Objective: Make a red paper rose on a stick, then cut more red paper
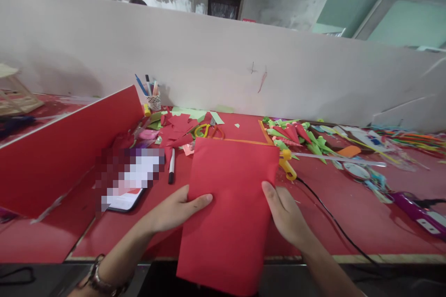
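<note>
**Bench stock, L to R:**

- Divider [69,148]: red board, on edge, far L.
- Phone [125,199]: flat on table [348,204], screen blurred, just L of our left hand.
- Marker [171,166]: lies beside phone.
- Pen cup [153,100]: at back wall, pens upright.
- Scraps [179,130]: red & green offcuts, between cup and sheet.
- Left hand [174,211]: thumb on top at sheet's L edge, fingers hidden beneath. We read it as a pinch on the sheet.
- Sheet [230,209]: red paper, held centre between both hands. Top is over the table, bottom hangs past the near edge.
- Right hand [285,216]: thumb on R edge, rest behind, likewise gripping the sheet.
- Yellow tool [287,164]: just beyond right hand, type unclear.
- Cord [331,218]: black, runs from near the yellow tool toward near R.
- Cones [292,133]: red paper w/ green tops, piled R of centre.
- Purple tool [414,211]: far R.

**Handling note (our judgement):** pinch evenly on both sides at approx. the same height, so the sheet lies flat w/o creasing. Hold it clear of cord & yellow tool.
</note>
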A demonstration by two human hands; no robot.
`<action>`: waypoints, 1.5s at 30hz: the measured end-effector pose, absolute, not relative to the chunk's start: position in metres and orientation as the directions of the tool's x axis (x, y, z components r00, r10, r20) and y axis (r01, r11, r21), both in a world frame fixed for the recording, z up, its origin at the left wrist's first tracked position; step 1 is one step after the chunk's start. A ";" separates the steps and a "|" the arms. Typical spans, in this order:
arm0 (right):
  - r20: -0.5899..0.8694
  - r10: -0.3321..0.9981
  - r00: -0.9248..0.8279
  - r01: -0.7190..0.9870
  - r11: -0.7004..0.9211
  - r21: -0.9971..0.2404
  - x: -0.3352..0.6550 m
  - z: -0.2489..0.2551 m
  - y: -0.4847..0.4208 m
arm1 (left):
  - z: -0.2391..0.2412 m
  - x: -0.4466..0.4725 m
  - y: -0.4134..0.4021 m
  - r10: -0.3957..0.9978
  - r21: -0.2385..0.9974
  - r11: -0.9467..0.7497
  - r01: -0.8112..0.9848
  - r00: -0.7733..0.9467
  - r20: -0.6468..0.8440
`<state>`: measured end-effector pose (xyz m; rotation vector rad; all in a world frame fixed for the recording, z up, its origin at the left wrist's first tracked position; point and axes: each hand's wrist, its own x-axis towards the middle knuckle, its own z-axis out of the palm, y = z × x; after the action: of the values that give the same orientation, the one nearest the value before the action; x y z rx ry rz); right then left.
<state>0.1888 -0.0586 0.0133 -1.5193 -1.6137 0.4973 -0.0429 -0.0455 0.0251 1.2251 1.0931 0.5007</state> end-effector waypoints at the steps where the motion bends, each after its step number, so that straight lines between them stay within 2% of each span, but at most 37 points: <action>1: 0.309 0.947 0.093 0.613 0.190 -0.767 0.189 0.014 -0.058 | 0.024 -0.043 -0.046 0.807 0.915 0.317 0.250 0.437 -0.399; 5: 0.293 0.946 0.138 0.549 0.173 -0.818 0.189 0.013 -0.058 | 0.025 -0.041 -0.048 0.823 0.911 0.299 0.283 0.407 -0.397; 10: 0.172 0.981 0.093 0.431 0.116 -0.895 0.189 0.006 -0.063 | 0.028 -0.041 -0.048 0.835 0.936 0.284 0.208 0.427 -0.348; 17: 0.238 0.971 -0.025 0.582 0.208 -0.786 0.185 0.004 -0.062 | 0.024 -0.048 -0.049 0.836 0.914 0.335 0.227 0.376 -0.400; 22: 0.299 0.954 -0.008 0.580 0.248 -0.776 0.182 0.009 -0.056 | 0.021 -0.045 -0.055 0.792 0.884 0.416 0.213 0.392 -0.468; 28: 0.180 0.971 0.159 0.442 0.093 -0.892 0.186 0.004 -0.058 | 0.012 -0.044 -0.053 0.840 0.913 0.305 0.272 0.374 -0.392; 32: 0.103 0.988 0.115 0.419 0.046 -0.907 0.190 -0.004 -0.062 | 0.016 -0.044 -0.052 0.855 0.916 0.275 0.293 0.362 -0.372; 36: 0.172 0.985 0.016 0.487 0.142 -0.862 0.188 -0.005 -0.061 | 0.024 -0.045 -0.055 0.850 0.902 0.311 0.300 0.337 -0.405; 41: 0.297 0.953 -0.061 0.547 0.281 -0.788 0.185 -0.001 -0.057 | 0.026 -0.046 -0.058 0.882 0.922 0.217 0.321 0.340 -0.326; 43: 0.312 0.949 -0.040 0.520 0.286 -0.805 0.186 -0.001 -0.057 | 0.026 -0.046 -0.058 0.888 0.922 0.201 0.330 0.335 -0.314; 45: 0.265 0.964 -0.012 0.479 0.239 -0.845 0.187 -0.003 -0.060 | 0.026 -0.046 -0.058 0.889 0.928 0.195 0.316 0.342 -0.303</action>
<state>0.1872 -0.0597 -0.0026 -1.3703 -1.6293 0.6916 -0.0458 -0.0581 0.0264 1.3664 1.2105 0.5837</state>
